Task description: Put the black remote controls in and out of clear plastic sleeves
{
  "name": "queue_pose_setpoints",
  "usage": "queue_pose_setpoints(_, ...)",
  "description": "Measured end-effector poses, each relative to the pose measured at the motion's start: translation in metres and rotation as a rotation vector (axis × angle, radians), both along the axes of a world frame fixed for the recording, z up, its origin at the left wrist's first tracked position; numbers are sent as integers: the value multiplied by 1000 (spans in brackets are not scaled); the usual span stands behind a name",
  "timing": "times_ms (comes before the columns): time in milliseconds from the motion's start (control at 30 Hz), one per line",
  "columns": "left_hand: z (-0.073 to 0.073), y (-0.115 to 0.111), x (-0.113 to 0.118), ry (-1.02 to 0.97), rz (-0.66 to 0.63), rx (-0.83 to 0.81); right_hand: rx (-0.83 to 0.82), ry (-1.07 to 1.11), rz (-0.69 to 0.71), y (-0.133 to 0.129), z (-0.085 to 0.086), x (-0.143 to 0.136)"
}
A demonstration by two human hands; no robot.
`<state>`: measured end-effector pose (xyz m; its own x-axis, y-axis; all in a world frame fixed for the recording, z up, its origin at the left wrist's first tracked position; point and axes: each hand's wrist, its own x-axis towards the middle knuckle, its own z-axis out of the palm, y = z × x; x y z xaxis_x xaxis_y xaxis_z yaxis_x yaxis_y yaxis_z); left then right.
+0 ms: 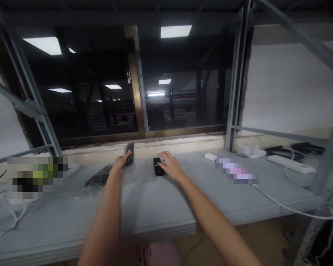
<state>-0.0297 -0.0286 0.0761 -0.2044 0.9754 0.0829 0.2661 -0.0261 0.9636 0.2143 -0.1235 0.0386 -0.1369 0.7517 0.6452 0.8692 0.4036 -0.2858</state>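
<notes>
My left hand (123, 160) is closed around a dark remote control (130, 154), raised near the back edge of the shelf and blurred. A second remote control (157, 170), black with small buttons, lies on the shelf top to its right. Over that one's right side reaches my right hand (170, 164). Its fingers are spread, and the thumb is at the remote's edge; whether it touches is hard to tell. Left of my left forearm lies a dark bundle in clear plastic (98, 176), partly covered by the arm.
A grey metal shelf (155, 210) runs below a dark window (183, 92), with uprights at both sides. White power strips (291, 164) and cables stand to the right, near a white adapter (249, 150). Blurred-out items lie left and right. A white cable (283, 207) crosses the front edge.
</notes>
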Motion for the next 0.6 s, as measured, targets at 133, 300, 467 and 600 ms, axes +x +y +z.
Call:
queue_pose_setpoints(133,-6,-4,48,-482,-96,19,308,-400,90,-9,8,-13)
queue_pose_setpoints(300,-26,-9,75,-672,-308,-122,445,-590,120,-14,8,-24)
queue_pose_setpoints(467,-38,1,67,-710,-235,-133,516,-578,61,-11,7,-19)
queue_pose_setpoints(600,-41,2,67,-726,-269,-72,466,-601,67,-8,7,-19)
